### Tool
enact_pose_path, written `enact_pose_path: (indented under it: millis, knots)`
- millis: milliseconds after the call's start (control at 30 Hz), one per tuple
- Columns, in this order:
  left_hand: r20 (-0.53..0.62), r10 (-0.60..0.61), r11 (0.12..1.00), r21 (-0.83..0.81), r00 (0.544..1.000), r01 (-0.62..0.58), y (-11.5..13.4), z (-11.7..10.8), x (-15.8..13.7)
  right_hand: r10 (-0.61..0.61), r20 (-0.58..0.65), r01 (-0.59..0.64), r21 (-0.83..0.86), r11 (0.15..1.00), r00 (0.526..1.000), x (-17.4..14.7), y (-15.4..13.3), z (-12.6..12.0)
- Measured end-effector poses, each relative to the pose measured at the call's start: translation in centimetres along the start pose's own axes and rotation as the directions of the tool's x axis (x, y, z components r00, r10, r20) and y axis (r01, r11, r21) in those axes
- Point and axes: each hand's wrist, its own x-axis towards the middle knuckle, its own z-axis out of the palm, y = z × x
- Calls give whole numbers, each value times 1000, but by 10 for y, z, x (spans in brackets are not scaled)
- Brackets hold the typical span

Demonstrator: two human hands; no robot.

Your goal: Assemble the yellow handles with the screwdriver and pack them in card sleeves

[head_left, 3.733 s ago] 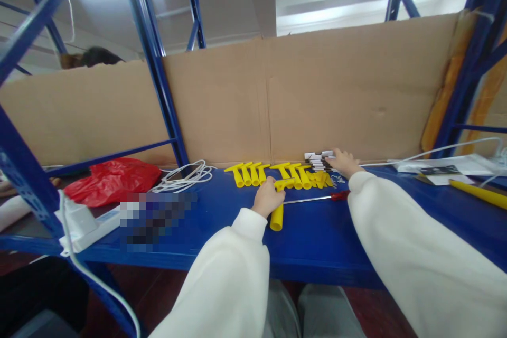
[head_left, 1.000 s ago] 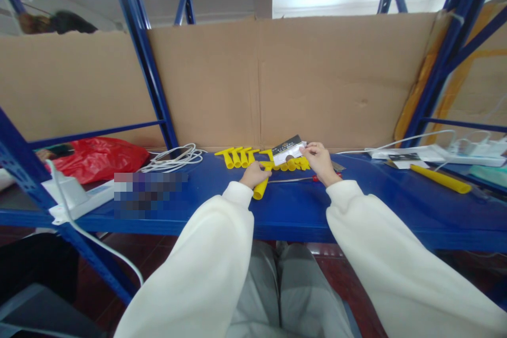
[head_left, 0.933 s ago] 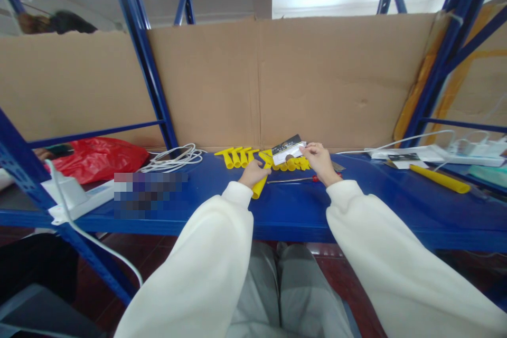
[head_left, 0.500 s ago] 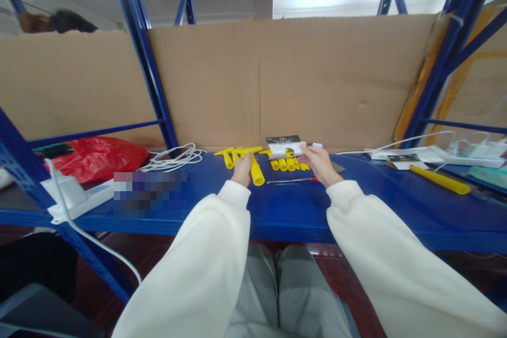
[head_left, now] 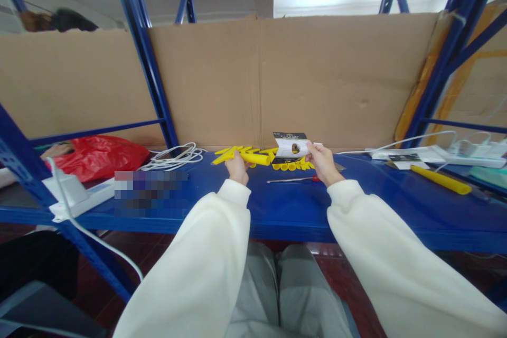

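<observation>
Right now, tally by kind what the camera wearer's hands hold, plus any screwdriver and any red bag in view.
Yellow T-shaped piece, in the left hand: 1
Printed card, in the right hand: 1
Red-handled screwdriver: 1
Red bag: 1
Total: 4

Plastic, paper, metal and cloth surfaces on and around a blue shelf (head_left: 293,208).
The yellow tool (head_left: 257,159) looks like smooth plastic, as do the yellow pieces (head_left: 292,167) beside it; the card (head_left: 285,147) is thin printed paperboard, black and white. The screwdriver (head_left: 291,180) pairs a bare metal shaft with a glossy red handle (apparently plastic). Shelf and post (head_left: 154,84) appear to be painted metal, the shelf top smooth with a soft sheen. The panel (head_left: 317,74) is matt cardboard, creased vertically; the red bag (head_left: 99,158) is crinkled, shiny plastic film. The white sleeve (head_left: 214,232) and grey trousers (head_left: 261,274) are soft, matt cloth.
</observation>
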Motion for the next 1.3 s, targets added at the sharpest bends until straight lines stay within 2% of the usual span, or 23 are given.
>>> enact_pose_path:
  millis: [133, 300, 533, 633, 800, 933, 1067, 1300]
  knots:
    - [0, -17, 999, -28, 1000, 17, 0, 1, -1, -16, 47, 18, -51, 999, 999, 0, 2, 1]
    - [52, -90, 994, -49, 995, 92, -2, 3, -3, 34, 146, -19, -103, 995, 989, -10, 1, 7]
    - [211, -202, 970, -93, 956, 225, -6, 4, 1, 81, 271, -50, -120, 992, 959, -22, -1, 14]
    - [277, -231, 965, -55, 933, 256, -11, 5, 3, 61, 259, -29, -127, 991, 964, -23, 0, 16]
    - [421, -274, 961, 91, 865, 260, -16, 5, -2, 9, 228, 22, -132, 991, 974, -26, 0, 19]
    - [457, -273, 961, 157, 847, 226, -16, 5, -6, 16, 196, 7, -118, 993, 980, -26, 0, 19]
    - [509, -326, 941, 255, 797, 222, -14, 5, -7, 12, 166, 10, -131, 991, 986, -23, 3, 18]
    - [477, -346, 912, 375, 808, 169, -6, 3, -12, 27, 118, -14, -108, 994, 993, -20, 7, 16]
